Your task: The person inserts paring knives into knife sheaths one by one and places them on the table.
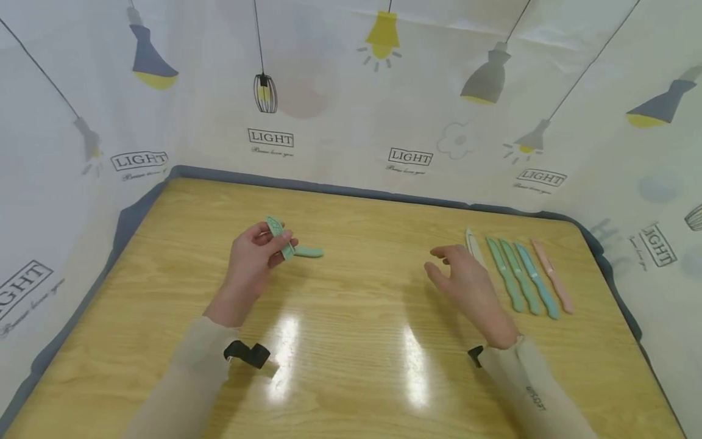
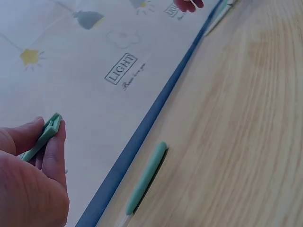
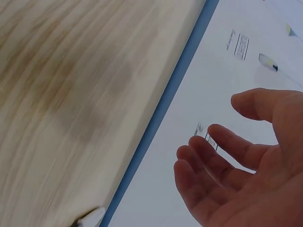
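Note:
My left hand [image 1: 249,256] pinches a green knife sheath [image 1: 280,238] between thumb and fingers, raised over the table. In the left wrist view, one end of the sheath [image 2: 53,124] shows a hollow channel. Just right of that hand, a knife with a green handle [image 1: 309,252] lies on the wood; only a sliver of its pale blade [image 2: 124,221] shows in the left wrist view. My right hand [image 1: 466,280] hovers over the table with nothing in it, its fingers loosely bent. Beside it lies a whitish knife [image 1: 473,244], partly hidden by the hand.
To the right, two green knives [image 1: 506,274] [image 1: 521,277], a blue knife [image 1: 537,280] and a pink knife [image 1: 553,277] lie in a slanted row on the wooden table [image 1: 351,292]. A printed sheet [image 1: 340,110] with a blue-grey edge borders the table at the back and sides.

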Demonstrator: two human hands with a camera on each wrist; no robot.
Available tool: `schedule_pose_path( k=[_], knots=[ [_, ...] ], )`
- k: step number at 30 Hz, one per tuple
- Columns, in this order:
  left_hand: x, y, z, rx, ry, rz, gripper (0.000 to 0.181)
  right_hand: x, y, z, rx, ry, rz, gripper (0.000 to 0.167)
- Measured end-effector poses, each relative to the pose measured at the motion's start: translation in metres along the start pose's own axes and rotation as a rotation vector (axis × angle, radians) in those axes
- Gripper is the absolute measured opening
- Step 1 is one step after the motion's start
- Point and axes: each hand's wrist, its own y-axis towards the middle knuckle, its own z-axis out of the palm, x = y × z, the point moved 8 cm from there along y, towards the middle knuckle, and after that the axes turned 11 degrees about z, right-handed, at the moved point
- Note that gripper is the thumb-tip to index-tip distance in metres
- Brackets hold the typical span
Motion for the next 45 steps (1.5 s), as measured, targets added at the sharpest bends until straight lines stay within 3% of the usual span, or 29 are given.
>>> schedule_pose_path(
  k=[6, 18, 23, 30, 40, 45],
  knots=[
    [-0.01, -0.007, -0.022, -0.087, -0.119, 0.019, 0.034, 0.036, 0.005, 0.02, 0.028, -0.038, -0.087, 0.054],
    [-0.021, -0.013, -0.051, -0.153, -0.146, 0.057, 0.035, 0.113, 0.023, 0.062, 0.142, -0.122, -0.256, 0.084],
    [-0.023, -0.014, -0.058, -0.161, -0.152, 0.075, 0.038, 0.137, 0.034, 0.08, 0.194, -0.166, -0.273, 0.089],
    [-0.028, -0.022, -0.079, -0.237, -0.182, 0.09, 0.038, 0.164, 0.05, 0.117, 0.247, -0.217, -0.309, 0.095],
    [-0.027, -0.025, -0.087, -0.277, -0.225, 0.079, 0.035, 0.188, 0.063, 0.152, 0.327, -0.236, -0.29, 0.104],
    [-0.025, -0.027, -0.089, -0.276, -0.21, 0.088, 0.029, 0.197, 0.065, 0.165, 0.346, -0.23, -0.294, 0.093]
  ],
)
